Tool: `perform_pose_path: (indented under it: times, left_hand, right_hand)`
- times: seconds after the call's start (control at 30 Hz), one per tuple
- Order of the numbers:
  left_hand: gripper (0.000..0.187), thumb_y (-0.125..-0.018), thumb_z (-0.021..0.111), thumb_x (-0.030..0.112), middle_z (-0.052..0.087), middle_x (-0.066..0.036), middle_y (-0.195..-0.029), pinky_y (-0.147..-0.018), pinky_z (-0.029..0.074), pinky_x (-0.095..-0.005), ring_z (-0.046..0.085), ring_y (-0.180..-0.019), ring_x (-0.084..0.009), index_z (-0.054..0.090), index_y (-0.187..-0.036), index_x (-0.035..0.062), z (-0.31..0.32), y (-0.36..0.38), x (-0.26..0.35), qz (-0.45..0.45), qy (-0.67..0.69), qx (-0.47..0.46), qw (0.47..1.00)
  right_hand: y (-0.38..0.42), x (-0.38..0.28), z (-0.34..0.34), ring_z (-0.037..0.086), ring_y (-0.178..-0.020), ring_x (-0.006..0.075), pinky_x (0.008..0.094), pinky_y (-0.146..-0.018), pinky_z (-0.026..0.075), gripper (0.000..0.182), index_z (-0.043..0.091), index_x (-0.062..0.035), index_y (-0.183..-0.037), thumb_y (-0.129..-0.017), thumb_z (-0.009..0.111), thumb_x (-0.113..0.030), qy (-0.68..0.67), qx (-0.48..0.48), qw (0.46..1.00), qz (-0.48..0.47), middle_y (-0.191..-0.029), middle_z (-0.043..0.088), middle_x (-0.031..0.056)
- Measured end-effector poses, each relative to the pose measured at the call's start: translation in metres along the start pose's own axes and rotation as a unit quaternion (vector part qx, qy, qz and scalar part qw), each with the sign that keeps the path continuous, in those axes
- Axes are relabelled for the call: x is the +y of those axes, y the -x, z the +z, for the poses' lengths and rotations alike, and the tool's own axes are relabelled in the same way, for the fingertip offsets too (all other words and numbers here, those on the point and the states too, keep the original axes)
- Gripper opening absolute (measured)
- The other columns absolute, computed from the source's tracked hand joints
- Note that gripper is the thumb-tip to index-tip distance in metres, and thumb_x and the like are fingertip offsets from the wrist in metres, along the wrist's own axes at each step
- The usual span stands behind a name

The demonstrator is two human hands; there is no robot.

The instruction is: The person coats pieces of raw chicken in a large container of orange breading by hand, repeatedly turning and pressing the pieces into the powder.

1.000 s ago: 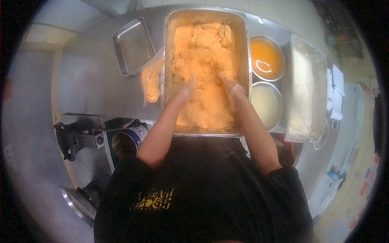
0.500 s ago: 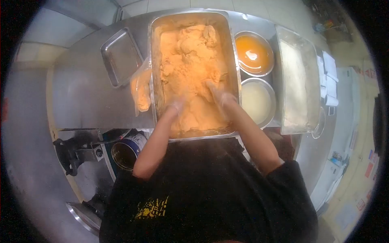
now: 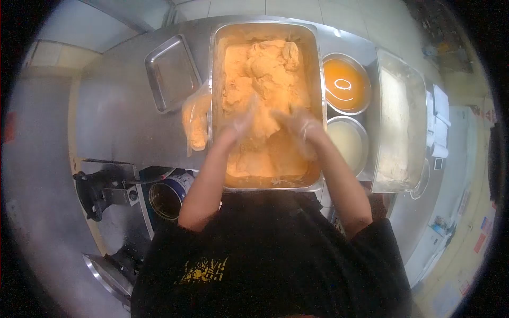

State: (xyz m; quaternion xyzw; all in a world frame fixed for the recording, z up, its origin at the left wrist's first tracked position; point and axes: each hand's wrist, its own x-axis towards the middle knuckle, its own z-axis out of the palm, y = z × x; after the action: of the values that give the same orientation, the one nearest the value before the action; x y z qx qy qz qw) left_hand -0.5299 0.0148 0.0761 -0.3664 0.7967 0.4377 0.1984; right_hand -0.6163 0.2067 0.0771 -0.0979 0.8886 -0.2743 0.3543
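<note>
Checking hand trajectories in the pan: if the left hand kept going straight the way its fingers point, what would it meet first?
The left hand points away from the body, up the steel pan. It would most likely meet the heaped orange mixture right ahead first, then the far pan wall. Depth is unclear; the fingers may already be touching it.

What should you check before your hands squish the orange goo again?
1. Both gloves on: left hand and right hand covered in clear plastic: ok.
2. Hands over the big pan, not outside it: ok.
3. Orange mix inside the pan walls: ok.
4. Orange sauce bowl and pale bowl stand clear of the right arm: ok.
5. Messy plastic bag hangs outside the pan: not ok.
6. Whether fingers grip any mix: cannot tell.
</note>
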Motion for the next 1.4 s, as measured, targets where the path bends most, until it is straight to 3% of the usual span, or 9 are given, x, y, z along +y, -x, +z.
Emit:
perform_pose_path:
  times: [0.1, 0.23, 0.3, 0.4, 0.57, 0.77, 0.97, 1.2, 1.4]
  left_hand:
    - [0.087, -0.098, 0.041, 0.074, 0.064, -0.025, -0.139, -0.110, 0.046, -0.0485, 0.059, -0.129, -0.0453, 0.067, -0.131, -0.0020, -0.041, -0.040, 0.048, 0.155, -0.055, -0.040, 0.986]
    - [0.066, -0.097, 0.053, 0.065, 0.073, -0.019, -0.122, -0.093, 0.053, -0.0474, 0.069, -0.110, -0.0362, 0.074, -0.119, 0.0062, -0.002, -0.228, 0.059, 0.060, -0.149, 0.164, 0.973]
    - [0.062, -0.095, 0.057, 0.064, 0.073, -0.013, -0.110, -0.088, 0.053, -0.0437, 0.068, -0.099, -0.0287, 0.073, -0.118, 0.0091, 0.029, -0.296, 0.043, 0.042, 0.178, 0.056, 0.982]
    - [0.080, -0.089, 0.064, 0.071, 0.063, -0.015, -0.133, -0.103, 0.046, -0.0424, 0.059, -0.121, -0.0297, 0.059, -0.141, 0.0108, 0.024, -0.335, 0.044, 0.142, 0.156, -0.097, 0.973]
    - [0.074, -0.093, 0.061, 0.065, 0.065, -0.017, -0.131, -0.105, 0.044, -0.0452, 0.058, -0.117, -0.0316, 0.061, -0.141, 0.0083, 0.021, -0.238, 0.040, -0.021, 0.024, -0.151, 0.988]
    - [0.058, -0.102, 0.048, 0.049, 0.066, -0.022, -0.133, -0.103, 0.046, -0.0493, 0.062, -0.117, -0.0362, 0.067, -0.130, 0.0023, 0.041, -0.227, 0.001, 0.104, -0.314, -0.176, 0.927]
    - [0.071, -0.101, 0.048, 0.058, 0.056, -0.024, -0.149, -0.110, 0.044, -0.0509, 0.053, -0.137, -0.0328, 0.058, -0.145, 0.0034, -0.010, -0.189, 0.025, 0.007, -0.215, -0.114, 0.970]
    - [0.096, -0.091, 0.047, 0.083, 0.046, -0.021, -0.160, -0.118, 0.037, -0.0471, 0.043, -0.148, -0.0333, 0.054, -0.152, 0.0096, 0.016, -0.120, 0.001, -0.054, -0.060, -0.232, 0.969]
    - [0.099, -0.086, 0.059, 0.080, 0.045, -0.019, -0.161, -0.117, 0.037, -0.0524, 0.044, -0.146, -0.0329, 0.048, -0.156, 0.0097, 0.009, -0.097, 0.011, -0.018, 0.175, -0.107, 0.979]
  right_hand:
    - [-0.068, -0.008, -0.042, 0.066, -0.120, 0.0402, 0.0431, -0.100, 0.052, 0.086, 0.051, -0.0006, -0.144, -0.085, 0.073, -0.059, 0.049, 0.038, 0.998, -0.026, -0.130, 0.068, 0.0269]
    - [-0.134, -0.022, -0.045, 0.051, -0.140, 0.0361, 0.0437, -0.114, 0.042, 0.119, 0.027, -0.0051, -0.163, -0.074, 0.080, -0.065, -0.114, 0.130, 0.978, 0.115, -0.150, 0.054, 0.0237]
    - [-0.169, -0.023, -0.042, 0.042, -0.148, 0.0314, 0.0446, -0.118, 0.039, 0.121, 0.025, -0.0056, -0.164, -0.074, 0.078, -0.066, -0.198, 0.149, 0.960, 0.128, -0.158, 0.048, 0.0194]
    - [-0.174, -0.040, -0.053, 0.038, -0.151, 0.0278, 0.0447, -0.119, 0.038, 0.108, 0.026, -0.0044, -0.164, -0.085, 0.071, -0.063, -0.182, 0.079, 0.976, 0.089, -0.158, 0.049, 0.0158]
    - [-0.192, -0.006, -0.036, 0.040, -0.149, 0.0282, 0.0444, -0.118, 0.039, 0.104, 0.030, -0.0050, -0.162, -0.086, 0.072, -0.062, -0.217, -0.120, 0.968, 0.036, -0.157, 0.051, 0.0157]
    - [-0.176, 0.024, -0.007, 0.043, -0.146, 0.0285, 0.0440, -0.116, 0.040, 0.099, 0.034, -0.0058, -0.160, -0.087, 0.073, -0.060, -0.309, -0.097, 0.945, 0.037, -0.155, 0.052, 0.0156]
    - [-0.158, 0.027, -0.017, 0.045, -0.143, 0.0289, 0.0436, -0.115, 0.040, 0.094, 0.039, -0.0065, -0.158, -0.088, 0.074, -0.058, -0.385, 0.062, 0.903, 0.178, -0.153, 0.054, 0.0155]
    - [-0.090, 0.018, -0.001, 0.049, -0.140, 0.0293, 0.0431, -0.113, 0.041, 0.088, 0.044, -0.0074, -0.155, -0.089, 0.075, -0.056, -0.235, -0.196, 0.950, 0.070, -0.151, 0.056, 0.0154]
    - [-0.120, 0.035, 0.013, 0.052, -0.137, 0.0297, 0.0427, -0.112, 0.042, 0.083, 0.049, -0.0082, -0.153, -0.090, 0.076, -0.054, -0.506, -0.048, 0.854, 0.110, -0.150, 0.057, 0.0153]
